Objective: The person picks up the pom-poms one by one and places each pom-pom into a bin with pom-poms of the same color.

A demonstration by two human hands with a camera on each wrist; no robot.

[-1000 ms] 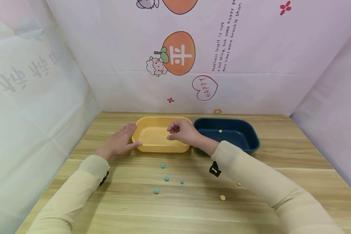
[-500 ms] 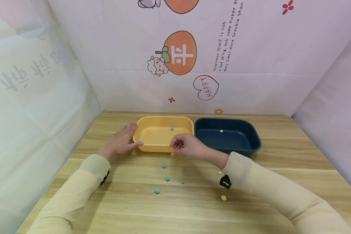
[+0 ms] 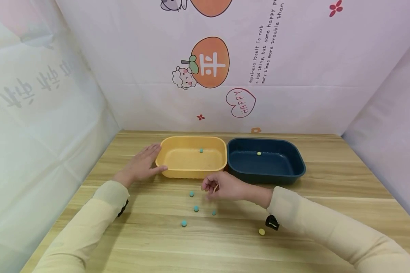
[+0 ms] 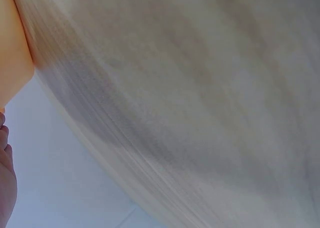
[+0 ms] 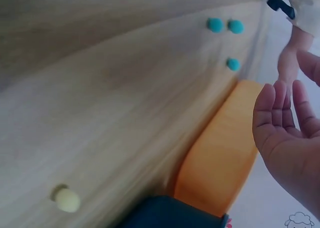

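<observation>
Fingers of our left hand [image 3: 141,165] lie straight against the left end of the yellow tray [image 3: 191,174]; those of our right hand [image 3: 226,185] bend loosely, released, above the table [image 3: 140,246], near four teal pellets [image 3: 196,209]. We see another teal pellet [image 3: 201,151] inside the yellow tray, a yellow pellet [image 3: 259,153] in the navy tray [image 3: 266,178].

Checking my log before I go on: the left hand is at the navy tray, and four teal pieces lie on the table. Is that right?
Not quite: the tray is wrong. The head view shows the left hand at the yellow tray. Four teal pieces do lie on the table.
</observation>
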